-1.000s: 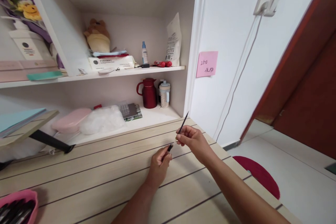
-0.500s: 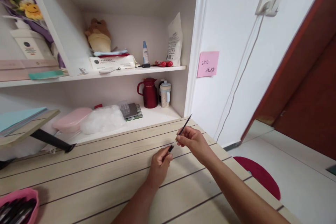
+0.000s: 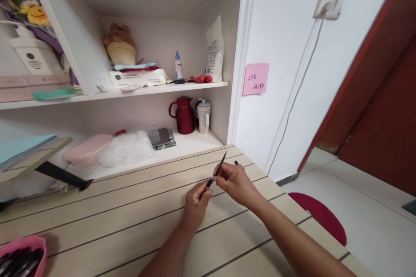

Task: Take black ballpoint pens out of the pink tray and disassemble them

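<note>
Above the table, my left hand [image 3: 196,201] is closed around a dark pen barrel [image 3: 209,183], whose upper end sticks out past the thumb. My right hand [image 3: 234,180] pinches a thin black pen refill [image 3: 221,162] between thumb and fingertips, its pointed tip slanting up and away. The refill's lower end meets the mouth of the barrel; how deep it sits inside I cannot tell. Just beyond the right hand lies a small black pen part [image 3: 239,164] on the tabletop, partly hidden by that hand.
The slatted wooden table [image 3: 130,212] runs up to a white shelf unit [image 3: 162,88]. A pink basket [image 3: 43,246] of dark pens stands front left. A small raised stand [image 3: 63,173] is at left. A red jug [image 3: 185,117] and a cup [image 3: 203,117] stand behind.
My right hand has brought the refill down and left so that its lower end meets the barrel. The small black part beyond the hand has come into view.
</note>
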